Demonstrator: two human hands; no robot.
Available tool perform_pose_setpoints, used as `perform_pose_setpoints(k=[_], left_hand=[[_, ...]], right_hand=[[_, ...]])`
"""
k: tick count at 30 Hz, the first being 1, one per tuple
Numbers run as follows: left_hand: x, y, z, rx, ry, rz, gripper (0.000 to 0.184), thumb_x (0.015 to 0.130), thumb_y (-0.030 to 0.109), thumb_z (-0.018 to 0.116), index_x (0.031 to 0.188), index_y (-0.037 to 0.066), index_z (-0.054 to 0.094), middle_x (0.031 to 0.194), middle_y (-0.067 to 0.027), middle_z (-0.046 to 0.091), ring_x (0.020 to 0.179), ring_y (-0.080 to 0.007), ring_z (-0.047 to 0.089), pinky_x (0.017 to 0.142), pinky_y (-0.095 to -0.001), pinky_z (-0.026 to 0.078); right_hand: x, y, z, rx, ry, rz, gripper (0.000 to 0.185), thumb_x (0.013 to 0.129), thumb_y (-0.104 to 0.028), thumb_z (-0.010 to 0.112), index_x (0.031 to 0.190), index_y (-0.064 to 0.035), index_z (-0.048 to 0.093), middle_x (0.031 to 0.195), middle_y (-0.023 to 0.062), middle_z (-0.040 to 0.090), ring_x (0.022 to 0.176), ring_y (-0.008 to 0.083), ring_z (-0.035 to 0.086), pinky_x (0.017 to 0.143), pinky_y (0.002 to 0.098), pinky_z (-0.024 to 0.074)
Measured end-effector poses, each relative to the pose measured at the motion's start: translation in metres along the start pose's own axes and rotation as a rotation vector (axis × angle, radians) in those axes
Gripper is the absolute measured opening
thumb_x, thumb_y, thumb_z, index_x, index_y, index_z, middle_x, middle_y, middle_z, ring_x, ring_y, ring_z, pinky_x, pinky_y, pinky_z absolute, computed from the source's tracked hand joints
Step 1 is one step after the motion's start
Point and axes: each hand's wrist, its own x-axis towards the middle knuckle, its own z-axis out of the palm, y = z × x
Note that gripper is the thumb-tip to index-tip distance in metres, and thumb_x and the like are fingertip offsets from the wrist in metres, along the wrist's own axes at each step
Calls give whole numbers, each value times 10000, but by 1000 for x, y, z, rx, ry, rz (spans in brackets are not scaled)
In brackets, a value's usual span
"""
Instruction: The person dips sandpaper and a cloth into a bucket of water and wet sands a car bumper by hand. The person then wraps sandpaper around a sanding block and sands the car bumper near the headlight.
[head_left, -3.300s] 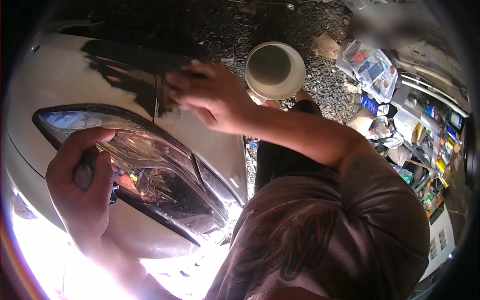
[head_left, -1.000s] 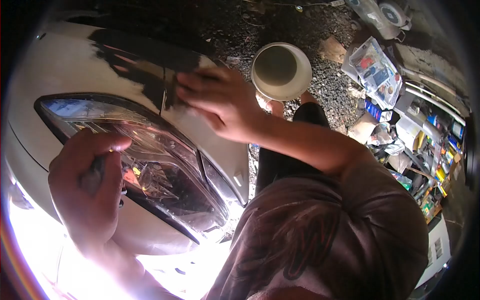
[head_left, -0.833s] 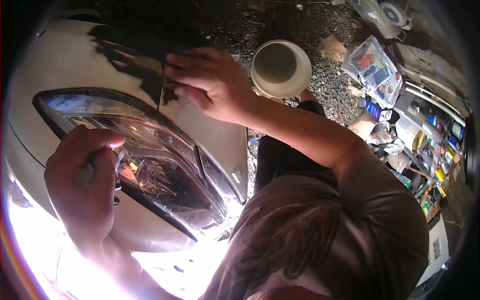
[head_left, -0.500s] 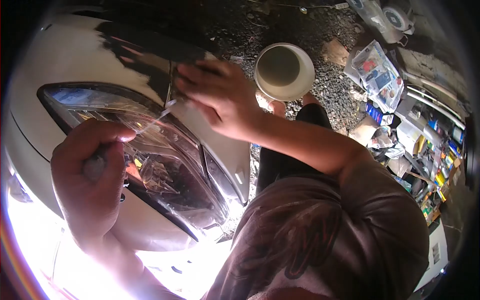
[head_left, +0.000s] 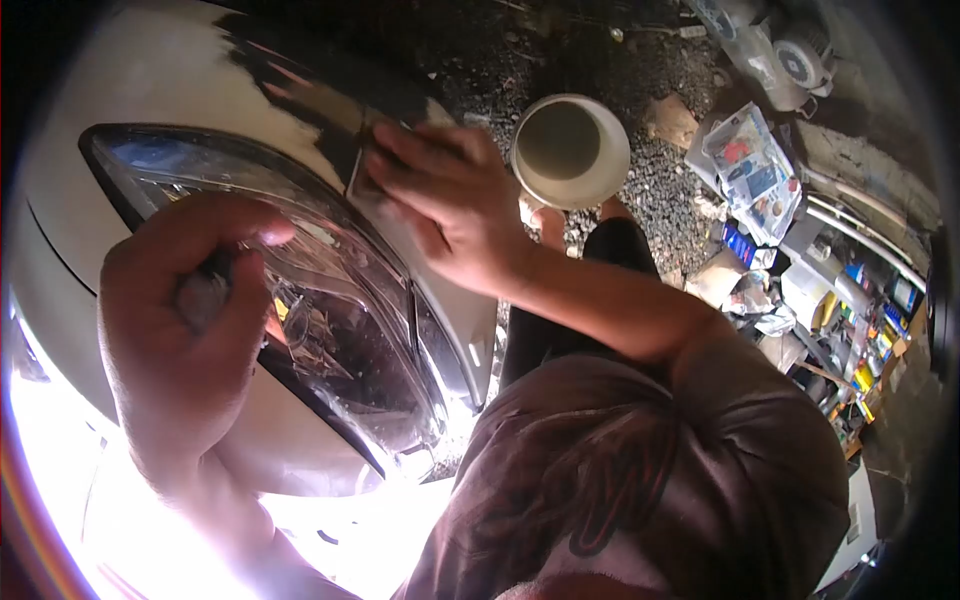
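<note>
At the left, my left hand [head_left: 185, 320] is curled above a car headlight [head_left: 340, 350], thumb and forefinger close together. Inside its curl shows a pale, translucent, roundish thing [head_left: 203, 298] whose kind I cannot make out. My right hand [head_left: 445, 195] presses on the car's pale body panel [head_left: 455, 310], just beyond the headlight's edge. Its fingers are bent close together, and whatever lies beneath them is hidden. A dark, ragged-edged patch [head_left: 320, 80] on the bodywork lies beside the right fingertips, next to a panel seam.
A white bucket [head_left: 620, 160] with murky liquid stands on gravel [head_left: 650, 225] past my right hand, by my feet. Newspaper [head_left: 750, 165] and a heap of boxes and tools [head_left: 850, 320] lie along the right side. Glaring light fills the lower left.
A thin clear streak between the left fingertips and the right hand is gone from view. My right hand stays against the panel, shifted slightly, while the whole view has moved a little.
</note>
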Motion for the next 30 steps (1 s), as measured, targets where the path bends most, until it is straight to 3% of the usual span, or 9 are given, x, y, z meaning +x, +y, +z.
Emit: perform_pose_setpoints(k=[3,6,9,14,17,19,23,27,30], left_hand=[[-1,-3,-1,21,-14,15,311,849,-87,537,1062,42,724,909,-78,715,721,-91,626,655,-252,493],[0,0,0,43,-12,41,311,844,-89,539,1058,41,724,906,-78,715,726,-96,632,663,-260,501],[-1,-3,-4,58,-10,44,316,835,-93,545,1058,44,723,906,-80,714,737,-106,637,695,-270,511],[-3,-6,0,36,-6,34,325,830,-99,547,1063,45,722,894,-79,709,746,-116,640,711,-279,513],[-1,-6,-4,34,-2,21,326,830,-100,543,1061,45,723,891,-77,708,743,-113,639,696,-279,512],[-2,-7,-3,47,-8,19,328,829,-100,541,1060,45,724,894,-78,708,742,-112,639,689,-282,513],[-2,-4,-5,28,-16,36,331,821,-107,543,1052,42,727,905,-81,707,726,-108,635,681,-275,508],[-1,-10,-2,31,3,48,329,813,-111,546,1045,35,727,915,-85,709,717,-112,635,674,-271,504],[0,-10,-1,83,3,107,331,806,-112,548,1043,32,727,929,-94,714,749,-127,656,698,-281,514]], right_hand=[[13,3,0,-1,15,7,402,799,-101,835,1195,-114,766,1354,52,708,1153,276,616,964,382,510],[17,9,5,32,47,-10,414,786,-50,831,1190,-115,771,1379,51,693,1162,291,603,955,386,513],[-2,-2,0,32,19,48,358,788,-140,847,1138,-153,774,1317,11,714,1176,243,577,975,388,460],[13,-1,7,-52,60,32,350,792,-176,868,1130,-146,785,1349,6,710,1180,244,585,973,361,494],[-12,-4,-6,69,-27,53,384,823,-71,812,1202,-114,768,1374,68,684,1165,284,586,953,380,506],[4,10,-9,28,-79,28,379,826,-85,815,1201,-115,769,1375,69,684,1162,284,590,955,384,505],[17,21,0,8,64,-7,381,804,-110,846,1179,-107,779,1363,76,693,1160,287,606,945,397,516],[-3,15,-20,38,-112,11,347,831,-74,805,1176,-93,779,1340,91,702,1147,284,618,951,383,524],[31,32,3,51,-2,0,389,812,-83,825,1196,-100,767,1357,64,695,1164,278,609,949,388,530]])
